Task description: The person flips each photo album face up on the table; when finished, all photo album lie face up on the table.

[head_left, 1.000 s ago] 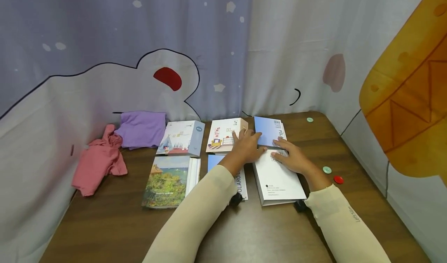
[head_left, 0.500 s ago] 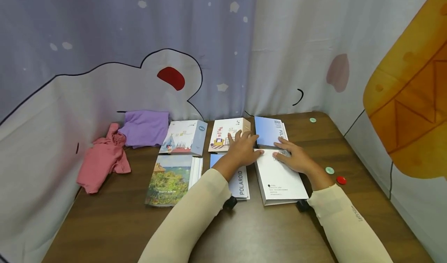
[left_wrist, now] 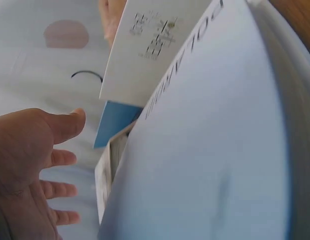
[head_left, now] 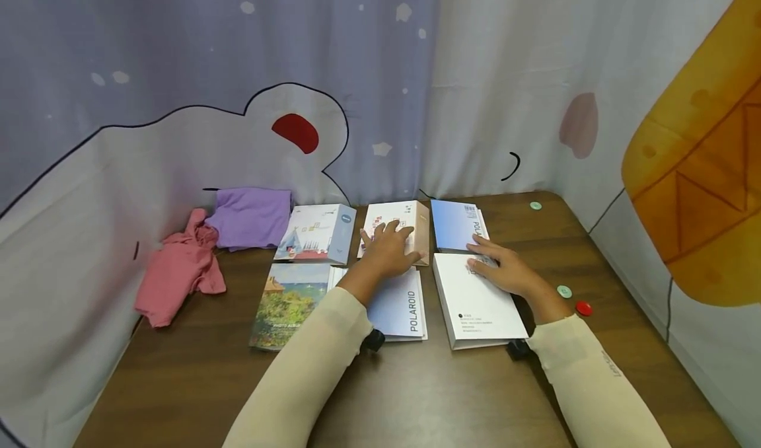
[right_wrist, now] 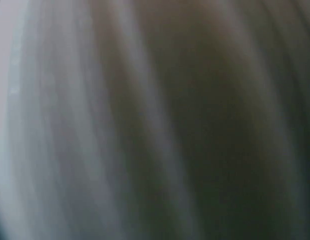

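Several photo albums lie on the brown table (head_left: pixel 416 395). My left hand (head_left: pixel 389 244) rests flat, fingers spread, on a cream album with a room drawing (head_left: pixel 410 215) in the back row. In the left wrist view the same hand (left_wrist: pixel 32 165) shows open, beside a blue Polaroid album (left_wrist: pixel 210 150). My right hand (head_left: pixel 496 268) lies flat on the far end of a white album (head_left: pixel 481 309). Between my arms lies the blue Polaroid album (head_left: pixel 401 306). Another blue album (head_left: pixel 454 224) sits just beyond my right fingertips. The right wrist view is a blur.
Left of the cream album lie a tent-picture album (head_left: pixel 315 233) and a landscape album (head_left: pixel 285 299). Pink cloth (head_left: pixel 178 269) and purple cloth (head_left: pixel 252 215) lie at the back left. Two green buttons (head_left: pixel 564 291) (head_left: pixel 536 205) and a red one (head_left: pixel 584 308) lie right. Curtains enclose the table.
My left hand has slid left, off the seam between the albums and onto the cream album. The right hand has stayed on the white album.
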A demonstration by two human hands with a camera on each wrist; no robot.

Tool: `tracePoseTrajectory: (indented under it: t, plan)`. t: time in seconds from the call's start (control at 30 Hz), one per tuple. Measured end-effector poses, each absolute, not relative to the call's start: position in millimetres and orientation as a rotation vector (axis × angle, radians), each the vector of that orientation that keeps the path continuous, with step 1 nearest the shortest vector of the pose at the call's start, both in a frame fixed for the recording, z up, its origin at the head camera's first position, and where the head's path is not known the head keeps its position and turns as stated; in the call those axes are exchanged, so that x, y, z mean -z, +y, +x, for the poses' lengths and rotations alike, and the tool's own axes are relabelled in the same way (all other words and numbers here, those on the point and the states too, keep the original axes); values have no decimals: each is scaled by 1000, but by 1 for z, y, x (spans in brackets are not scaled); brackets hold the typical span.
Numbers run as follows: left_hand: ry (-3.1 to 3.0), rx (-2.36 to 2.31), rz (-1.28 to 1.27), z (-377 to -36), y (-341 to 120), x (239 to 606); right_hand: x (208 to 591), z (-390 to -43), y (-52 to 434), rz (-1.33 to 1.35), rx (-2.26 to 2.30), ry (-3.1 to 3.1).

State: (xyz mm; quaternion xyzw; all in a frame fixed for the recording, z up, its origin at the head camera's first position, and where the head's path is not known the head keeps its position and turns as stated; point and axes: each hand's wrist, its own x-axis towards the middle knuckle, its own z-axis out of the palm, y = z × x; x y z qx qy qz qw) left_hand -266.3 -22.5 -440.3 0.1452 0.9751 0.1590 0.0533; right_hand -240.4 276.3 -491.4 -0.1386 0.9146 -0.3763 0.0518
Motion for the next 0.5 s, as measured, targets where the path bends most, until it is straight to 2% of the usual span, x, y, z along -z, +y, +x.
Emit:
tracePoseTrajectory:
  t: [0.13,0.37,0.5]
  plan:
    - [2961,-481,396,-267,-40,441,479,-237,274,-431,1156,2770]
    - [2946,-482,299,-270,-62,446,424,-213,263,-511,1307,2689]
    - [2920,-497,247,-271,-72,446,406,-215,248,-609,1175,2659]
